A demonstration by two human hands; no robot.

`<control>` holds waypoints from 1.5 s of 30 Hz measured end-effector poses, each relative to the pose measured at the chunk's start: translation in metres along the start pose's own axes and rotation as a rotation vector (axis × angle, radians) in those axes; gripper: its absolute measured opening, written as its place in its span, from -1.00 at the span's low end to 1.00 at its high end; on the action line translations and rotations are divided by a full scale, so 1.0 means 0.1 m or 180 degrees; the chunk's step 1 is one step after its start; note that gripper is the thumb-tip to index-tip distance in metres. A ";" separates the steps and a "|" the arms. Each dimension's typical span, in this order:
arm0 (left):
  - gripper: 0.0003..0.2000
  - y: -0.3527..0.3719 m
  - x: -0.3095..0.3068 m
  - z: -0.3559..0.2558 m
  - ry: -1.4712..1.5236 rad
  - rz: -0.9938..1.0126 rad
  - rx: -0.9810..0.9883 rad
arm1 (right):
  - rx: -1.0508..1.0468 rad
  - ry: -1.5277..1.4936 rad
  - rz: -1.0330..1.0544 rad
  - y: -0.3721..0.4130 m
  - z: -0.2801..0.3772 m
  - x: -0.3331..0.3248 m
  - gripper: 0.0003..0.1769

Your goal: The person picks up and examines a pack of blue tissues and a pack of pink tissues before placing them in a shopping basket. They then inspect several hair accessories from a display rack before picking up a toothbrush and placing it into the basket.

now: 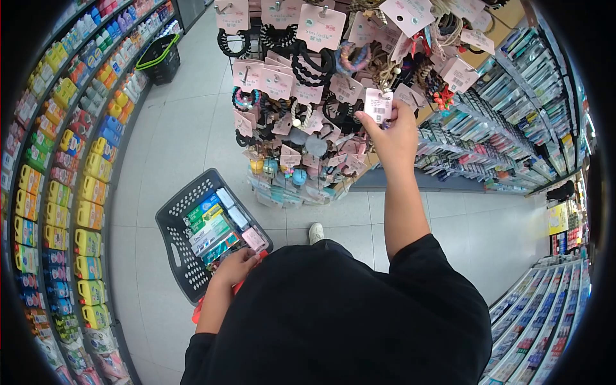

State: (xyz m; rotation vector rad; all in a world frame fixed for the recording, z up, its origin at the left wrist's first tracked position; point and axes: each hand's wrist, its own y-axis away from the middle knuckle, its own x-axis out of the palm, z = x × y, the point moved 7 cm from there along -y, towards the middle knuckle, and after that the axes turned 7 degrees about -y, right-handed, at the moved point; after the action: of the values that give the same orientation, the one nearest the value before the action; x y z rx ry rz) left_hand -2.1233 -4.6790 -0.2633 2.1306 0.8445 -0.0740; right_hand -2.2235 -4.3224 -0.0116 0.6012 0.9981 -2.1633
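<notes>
Shirt point(359, 314) black. Eight o'clock basket point(169, 226) dark grey, dotty holes point(186, 262). Ten o'clock basket point(165, 66) black, bright green rim point(145, 65). Cards point(319, 27) light pink. Floor point(160, 141) pale grey.

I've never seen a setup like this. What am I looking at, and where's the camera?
There is no machine here, just a person using two bare hands. The single picture comes from a camera worn on the head, looking forward and down, so you see roughly what the wearer sees.

The right hand pinches a small printed card at a display of hair ties; whether the card hangs from a hook is hard to tell. The left hand is at the near edge of a dark shopping basket with several boxes inside. Shelves of bottles line the left side.
</notes>
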 end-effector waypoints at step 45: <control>-0.62 -0.07 0.04 0.07 -0.0081 -0.0071 0.0059 | 0.0480 -0.0268 -0.1291 -0.03 -0.47 -0.31 -0.30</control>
State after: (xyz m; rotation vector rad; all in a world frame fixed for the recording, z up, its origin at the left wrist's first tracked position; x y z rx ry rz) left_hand -2.1227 -4.6787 -0.2736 2.1334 0.8558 -0.1208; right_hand -2.1993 -4.2722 -0.0189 0.3956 0.9826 -2.6152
